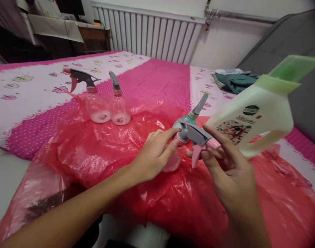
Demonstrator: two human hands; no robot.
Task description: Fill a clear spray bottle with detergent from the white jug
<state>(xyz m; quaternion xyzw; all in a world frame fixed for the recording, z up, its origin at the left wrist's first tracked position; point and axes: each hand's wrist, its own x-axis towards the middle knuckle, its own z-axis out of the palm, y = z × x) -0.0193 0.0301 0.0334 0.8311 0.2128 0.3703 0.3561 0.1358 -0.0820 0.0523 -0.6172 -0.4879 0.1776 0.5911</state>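
Note:
My right hand (226, 162) pinches a grey and pink spray-trigger head (196, 137), fingers closed round its pink trigger and nozzle. The fingers of my left hand (152, 153) are closed on the collar end of that same head, over a small clear bottle (172, 163) that is mostly hidden beneath them. Just behind the head stands a teal-topped spray bottle (192, 115). Two clear spray bottles (96, 103) (118, 106) with grey and pink triggers stand on the red plastic sheet (100, 148) to the left.
A large pale detergent jug (260, 117) with a green cap looms at the right, close to my right hand. The sheet covers a pink patterned bed (152, 77). Folded clothes (234, 81) lie at the far right. A white radiator (149, 32) lines the back wall.

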